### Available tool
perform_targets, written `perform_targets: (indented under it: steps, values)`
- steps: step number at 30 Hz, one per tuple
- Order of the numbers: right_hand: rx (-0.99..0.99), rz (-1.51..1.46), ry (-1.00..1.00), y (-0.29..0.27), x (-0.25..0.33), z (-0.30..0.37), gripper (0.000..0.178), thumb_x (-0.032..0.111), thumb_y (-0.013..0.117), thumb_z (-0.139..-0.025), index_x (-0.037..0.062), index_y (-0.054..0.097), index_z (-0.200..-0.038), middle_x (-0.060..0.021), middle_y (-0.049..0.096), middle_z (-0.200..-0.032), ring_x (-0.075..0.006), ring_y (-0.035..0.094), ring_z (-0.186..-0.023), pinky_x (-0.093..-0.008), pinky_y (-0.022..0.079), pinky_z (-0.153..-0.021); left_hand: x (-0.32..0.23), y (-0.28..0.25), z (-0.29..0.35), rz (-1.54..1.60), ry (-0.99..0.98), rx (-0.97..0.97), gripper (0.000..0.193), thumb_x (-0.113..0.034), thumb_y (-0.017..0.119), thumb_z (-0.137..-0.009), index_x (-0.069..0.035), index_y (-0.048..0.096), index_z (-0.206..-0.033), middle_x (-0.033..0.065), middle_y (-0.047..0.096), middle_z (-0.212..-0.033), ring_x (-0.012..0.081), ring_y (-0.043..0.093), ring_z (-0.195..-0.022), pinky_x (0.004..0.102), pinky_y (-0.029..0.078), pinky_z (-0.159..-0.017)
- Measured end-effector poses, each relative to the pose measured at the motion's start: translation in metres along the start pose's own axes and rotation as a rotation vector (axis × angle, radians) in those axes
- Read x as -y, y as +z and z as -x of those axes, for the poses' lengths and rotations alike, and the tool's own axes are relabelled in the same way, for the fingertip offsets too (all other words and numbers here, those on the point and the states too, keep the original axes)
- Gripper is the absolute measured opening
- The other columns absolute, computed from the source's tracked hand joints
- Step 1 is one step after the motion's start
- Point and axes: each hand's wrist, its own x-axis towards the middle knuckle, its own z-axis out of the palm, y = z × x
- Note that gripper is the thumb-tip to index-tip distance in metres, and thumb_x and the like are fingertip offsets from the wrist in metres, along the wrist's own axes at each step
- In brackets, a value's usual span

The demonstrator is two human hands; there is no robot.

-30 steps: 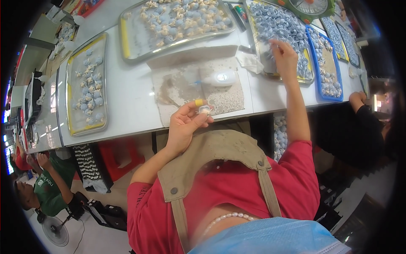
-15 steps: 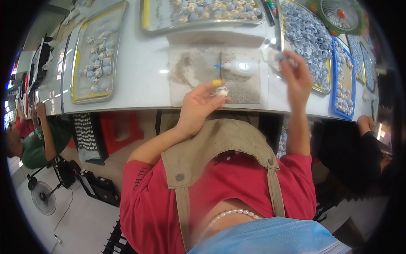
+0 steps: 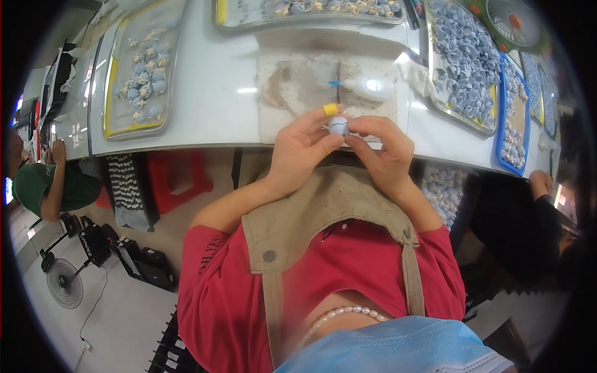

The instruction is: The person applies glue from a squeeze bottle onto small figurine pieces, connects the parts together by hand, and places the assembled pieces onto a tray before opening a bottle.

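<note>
A small rounded blue-grey figurine piece (image 3: 339, 126) is pinched between my two hands above the table's front edge. My left hand (image 3: 301, 148) grips it from the left with thumb and fingers, and yellow tape wraps one finger. From the right, my right hand (image 3: 384, 149) holds the same piece with thumb and forefinger. My fingers partly cover it. Beyond them, a white squeeze bottle (image 3: 373, 88) with a blue tip lies on its side on a stained work sheet (image 3: 292, 118).
Clear trays of blue-and-cream figurine pieces stand at the left (image 3: 140, 133) and back (image 3: 311, 25). At right are a tray of blue-grey cupped pieces (image 3: 463, 68), a crumpled white wipe (image 3: 413, 73), a blue basket (image 3: 519, 168) and a fan (image 3: 515, 22). Other people sit at both sides.
My right hand has come from beside the right tray, with a small grey piece, to meet my left hand. Both now hold the piece, whose blue-grey side shows. The view has shifted slightly.
</note>
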Motion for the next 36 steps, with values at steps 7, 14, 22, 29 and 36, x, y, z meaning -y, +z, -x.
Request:
perform_targets:
  steps: [7, 14, 22, 29, 36]
  values:
    - [0.121, 0.198, -0.038, -0.004, 0.023, -0.007, 0.017, 0.002, 0.07, -0.069, 0.0049, 0.064, -0.084, -0.0083, 0.062, -0.08, -0.0193, 0.062, -0.069, -0.0273, 0.05, -0.061, 0.003, -0.008, 0.005, -0.069, -0.043, -0.03, 0.03, -0.003, 0.058, -0.085, 0.004, 0.053, -0.114, 0.0078, 0.06, -0.099, 0.0116, 0.057, -0.087, 0.0233, 0.048, -0.08]
    - [0.123, -0.048, -0.024, -0.011, -0.001, -0.009, 0.034, 0.002, 0.069, -0.069, 0.0042, 0.06, -0.101, -0.0091, 0.059, -0.097, -0.0198, 0.059, -0.089, -0.0269, 0.047, -0.076, -0.005, -0.002, 0.009, -0.154, 0.181, 0.096, 0.03, -0.001, 0.059, -0.083, 0.005, 0.054, -0.112, 0.0097, 0.06, -0.103, 0.0128, 0.056, -0.093, 0.0248, 0.048, -0.082]
    - [0.387, -0.838, 0.457, -0.018, 0.003, -0.006, 0.043, 0.001, 0.058, -0.078, -0.0015, 0.048, -0.12, -0.0092, 0.053, -0.115, -0.0162, 0.051, -0.106, -0.0294, 0.042, -0.091, -0.009, 0.005, 0.009, -0.192, 0.178, 0.159, 0.032, -0.005, 0.062, -0.082, 0.003, 0.055, -0.112, 0.0098, 0.059, -0.107, 0.0131, 0.056, -0.094, 0.0248, 0.047, -0.081]
    - [0.399, -0.855, 0.459, -0.02, 0.001, -0.007, 0.039, 0.0, 0.06, -0.077, -0.0026, 0.052, -0.115, -0.0103, 0.055, -0.114, -0.0169, 0.053, -0.105, -0.0296, 0.042, -0.091, -0.008, 0.006, 0.004, -0.564, 0.36, 0.182, 0.029, -0.016, 0.061, -0.084, 0.001, 0.058, -0.107, 0.0073, 0.063, -0.095, 0.0104, 0.058, -0.082, 0.0222, 0.046, -0.074]
    - [0.437, -0.737, 0.34, -0.023, -0.002, -0.009, 0.033, 0.001, 0.063, -0.075, -0.0033, 0.056, -0.108, -0.0116, 0.059, -0.108, -0.0172, 0.054, -0.102, -0.0289, 0.043, -0.087, -0.02, 0.006, 0.01, -0.531, 0.325, 0.236, 0.025, -0.008, 0.061, -0.083, 0.002, 0.058, -0.106, 0.0089, 0.064, -0.093, 0.0118, 0.059, -0.081, 0.0221, 0.046, -0.073]
